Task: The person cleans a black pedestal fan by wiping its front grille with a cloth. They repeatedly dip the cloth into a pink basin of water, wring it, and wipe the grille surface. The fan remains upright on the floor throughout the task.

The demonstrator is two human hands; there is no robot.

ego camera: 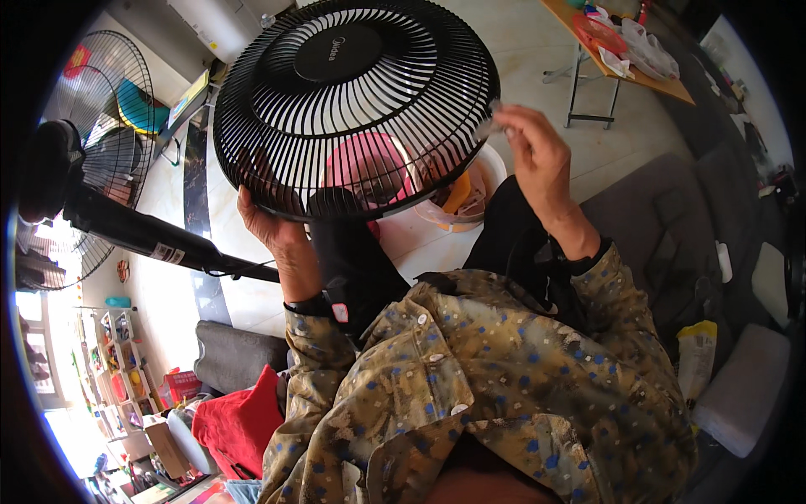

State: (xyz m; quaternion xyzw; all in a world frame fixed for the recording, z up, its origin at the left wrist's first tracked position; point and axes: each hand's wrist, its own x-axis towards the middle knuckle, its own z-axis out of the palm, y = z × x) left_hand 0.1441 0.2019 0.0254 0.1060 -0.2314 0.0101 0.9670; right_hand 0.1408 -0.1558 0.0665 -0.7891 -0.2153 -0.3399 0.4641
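A black plastic front grille of a Midea fan (339, 53) is held up over my lap, its round hub facing me. My left hand (277, 230) grips its lower left rim, with the fingers behind the slats. At the right rim, my right hand (540, 157) pinches a small greyish wipe or cloth (488, 128) between thumb and fingers. The wipe lies against the outer edge of the slats. Through the grille shows a pink basin (410, 186) on the floor. Beside it stands a white bucket (496, 167) with orange-yellow and pale items inside.
On the left a pedestal fan's black pole (145, 230) slants toward me, with a wire grille (129, 47) behind its motor. A folding wooden table (667, 88) carries plastic bags at the upper right. Dark grey sofa cushions (648, 214) lie to my right; a red cloth (242, 416) lies at lower left.
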